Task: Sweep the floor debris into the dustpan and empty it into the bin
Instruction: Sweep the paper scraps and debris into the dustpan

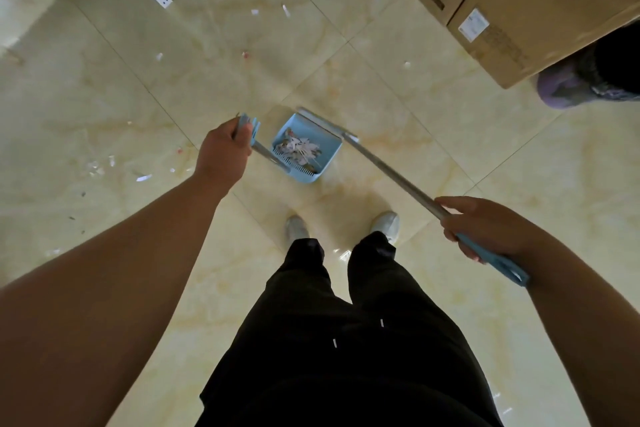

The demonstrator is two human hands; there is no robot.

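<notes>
Now the left grip (225, 152) is closed round the blue top of the dustpan handle (266, 154). The blue dustpan (329, 152) is low in front of the white shoes (386, 222), with paper scraps (301, 147) inside; I cannot tell if it touches the floor (104, 87). The right grip (485, 227) holds the broom (391, 173) by its pole, fingers curled round it. The broom head (320, 121) lies along the far edge of the dustpan. More debris (143, 178) lies on the floor at the left. Cardboard boxes (519, 3) stand far right.
</notes>
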